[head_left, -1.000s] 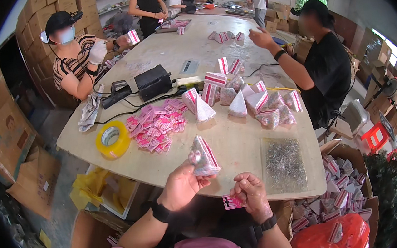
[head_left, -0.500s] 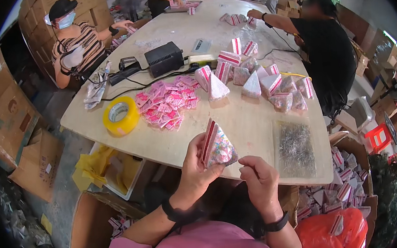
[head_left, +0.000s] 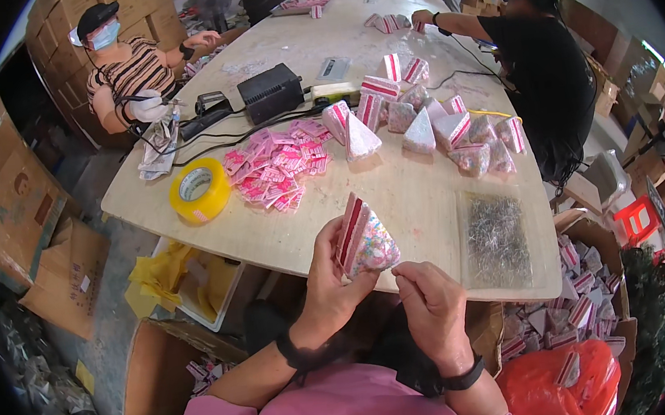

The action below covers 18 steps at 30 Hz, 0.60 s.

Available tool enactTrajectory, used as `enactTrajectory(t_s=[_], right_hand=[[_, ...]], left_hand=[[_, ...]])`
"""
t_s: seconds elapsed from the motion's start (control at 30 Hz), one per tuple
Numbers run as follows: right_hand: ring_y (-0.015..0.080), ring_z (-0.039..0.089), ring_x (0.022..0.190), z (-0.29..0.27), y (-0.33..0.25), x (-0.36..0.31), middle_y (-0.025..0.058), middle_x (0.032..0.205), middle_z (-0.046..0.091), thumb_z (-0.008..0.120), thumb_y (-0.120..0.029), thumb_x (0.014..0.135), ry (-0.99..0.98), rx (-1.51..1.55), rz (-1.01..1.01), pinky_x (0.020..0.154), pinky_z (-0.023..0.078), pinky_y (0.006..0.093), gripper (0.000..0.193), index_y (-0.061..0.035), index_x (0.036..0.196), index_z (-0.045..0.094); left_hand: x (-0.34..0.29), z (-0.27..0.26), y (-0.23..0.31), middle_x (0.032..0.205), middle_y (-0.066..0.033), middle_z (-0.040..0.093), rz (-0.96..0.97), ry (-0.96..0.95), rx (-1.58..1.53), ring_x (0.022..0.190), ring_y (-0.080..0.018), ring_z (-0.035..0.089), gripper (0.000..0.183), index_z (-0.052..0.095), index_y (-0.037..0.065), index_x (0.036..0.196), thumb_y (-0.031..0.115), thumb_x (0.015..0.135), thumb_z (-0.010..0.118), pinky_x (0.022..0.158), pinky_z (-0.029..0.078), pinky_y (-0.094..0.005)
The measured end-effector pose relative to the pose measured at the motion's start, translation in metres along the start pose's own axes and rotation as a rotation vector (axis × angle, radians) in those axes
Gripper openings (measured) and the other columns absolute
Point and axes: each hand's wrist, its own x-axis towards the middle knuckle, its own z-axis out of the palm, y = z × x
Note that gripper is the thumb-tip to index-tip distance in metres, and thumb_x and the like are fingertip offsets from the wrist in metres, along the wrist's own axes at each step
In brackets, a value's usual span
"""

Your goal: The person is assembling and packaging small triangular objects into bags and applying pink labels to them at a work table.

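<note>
A toy cake slice (head_left: 371,244), triangular, with a red stripe on its pale edge and a face of coloured sprinkles, is gripped in my left hand (head_left: 326,292) over the table's near edge. My right hand (head_left: 437,309) is closed in a pinch at the slice's lower right corner. Whatever sits between those fingertips is too small or hidden to make out. Beyond my hands stand several similar cake slices (head_left: 419,133), and a heap of small pink cards (head_left: 277,169) lies left of them. A flat tray of thin metal pins (head_left: 497,240) rests to the right.
Yellow tape (head_left: 201,190) lies on the table (head_left: 304,242) at left, near a black power box (head_left: 271,93) with cables. Boxes of slices (head_left: 565,297) and a red bag (head_left: 558,386) are at lower right. Co-workers (head_left: 545,83) sit along both sides.
The slice has turned slightly in my left hand, showing more of its striped edge. My right fingertips stay at its corner. The co-worker at left now has a gloved hand raised near the table.
</note>
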Motion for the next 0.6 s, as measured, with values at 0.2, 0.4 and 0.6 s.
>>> enactTrajectory(t_s=[0.2, 0.4, 0.6], right_hand=[[0.0337, 0.061, 0.068, -0.0012, 0.0055, -0.0015, 0.0168, 0.077, 0.06, 0.062, 0.003, 0.082, 0.007, -0.009, -0.037, 0.059, 0.049, 0.0364, 0.013, 0.0018, 0.095, 0.062], [0.0339, 0.06, 0.066, -0.0072, 0.0024, -0.0015, 0.0166, 0.076, 0.058, 0.062, 0.003, 0.082, 0.04, -0.066, -0.054, 0.058, 0.048, 0.0372, 0.012, 0.0011, 0.094, 0.062], [0.0342, 0.06, 0.067, -0.0016, 0.0056, -0.003, 0.0165, 0.076, 0.059, 0.062, 0.002, 0.082, 0.004, -0.063, -0.037, 0.058, 0.048, 0.0383, 0.012, 0.0007, 0.094, 0.062]], left_hand=[[-0.002, 0.0037, 0.0016, 0.13, -0.0124, 0.041, 0.024, 0.012, 0.097, 0.12, -0.0185, 0.045, 0.073, 0.024, 0.001, 0.14, 0.001, 0.079, 0.063, 0.102, 0.038, -0.0334], [-0.0015, 0.0071, 0.0004, 0.13, -0.0145, 0.043, 0.085, 0.001, 0.202, 0.12, -0.0205, 0.046, 0.072, 0.027, 0.001, 0.14, 0.005, 0.079, 0.064, 0.103, 0.037, -0.0346], [-0.0047, 0.0026, -0.0028, 0.129, -0.0168, 0.045, 0.096, 0.038, 0.261, 0.119, -0.0226, 0.047, 0.072, 0.028, 0.001, 0.14, 0.005, 0.078, 0.065, 0.101, 0.039, -0.0356]])
